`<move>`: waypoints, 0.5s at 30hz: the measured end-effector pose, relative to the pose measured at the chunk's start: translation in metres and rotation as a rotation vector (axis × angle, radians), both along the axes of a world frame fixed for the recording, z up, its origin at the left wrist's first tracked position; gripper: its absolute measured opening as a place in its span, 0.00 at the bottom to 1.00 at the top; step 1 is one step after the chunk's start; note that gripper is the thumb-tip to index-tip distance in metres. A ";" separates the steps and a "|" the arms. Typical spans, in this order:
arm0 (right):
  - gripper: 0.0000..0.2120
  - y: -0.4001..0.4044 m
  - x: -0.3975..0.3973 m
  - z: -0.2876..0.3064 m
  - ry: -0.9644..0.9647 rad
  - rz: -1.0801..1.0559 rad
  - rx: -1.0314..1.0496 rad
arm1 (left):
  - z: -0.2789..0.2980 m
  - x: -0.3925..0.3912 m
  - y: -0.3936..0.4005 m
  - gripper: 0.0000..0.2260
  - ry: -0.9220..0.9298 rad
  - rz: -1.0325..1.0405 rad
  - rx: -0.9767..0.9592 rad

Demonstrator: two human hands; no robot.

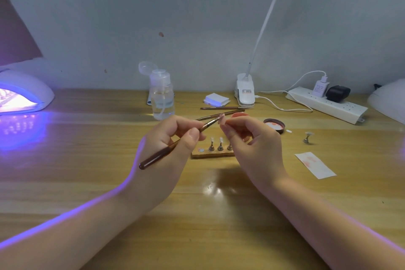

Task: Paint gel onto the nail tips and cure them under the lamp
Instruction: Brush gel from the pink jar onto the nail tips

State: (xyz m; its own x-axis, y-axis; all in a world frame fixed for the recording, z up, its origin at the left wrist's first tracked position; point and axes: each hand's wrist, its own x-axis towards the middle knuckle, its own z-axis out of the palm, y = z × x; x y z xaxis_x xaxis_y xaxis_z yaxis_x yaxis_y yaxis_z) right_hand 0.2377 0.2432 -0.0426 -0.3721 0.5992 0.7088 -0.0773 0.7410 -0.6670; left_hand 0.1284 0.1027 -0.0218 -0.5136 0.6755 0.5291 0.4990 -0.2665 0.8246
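Your left hand (173, 138) pinches the brush (175, 144) near its ferrule, bristles touching the nail tip (222, 117) that your right hand (252, 138) holds above the wooden stand (212, 154). The tip is probably pinched by its holder, though your fingers hide it. It looks light, thin and slick with gel, so grip only the holder and stroke gently.

Brush (175, 144) in left hand (166, 149) — bristles on nail tip (223, 117)
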 end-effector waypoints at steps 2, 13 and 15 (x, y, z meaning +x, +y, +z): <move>0.01 0.000 0.000 0.000 -0.005 0.005 -0.012 | 0.000 -0.001 -0.002 0.07 0.005 -0.024 0.018; 0.11 -0.010 0.000 0.005 -0.023 -0.025 -0.119 | -0.017 -0.013 0.011 0.07 -0.163 0.055 0.123; 0.08 -0.013 -0.003 0.005 -0.074 -0.022 -0.133 | -0.025 -0.018 0.017 0.06 -0.217 0.011 0.051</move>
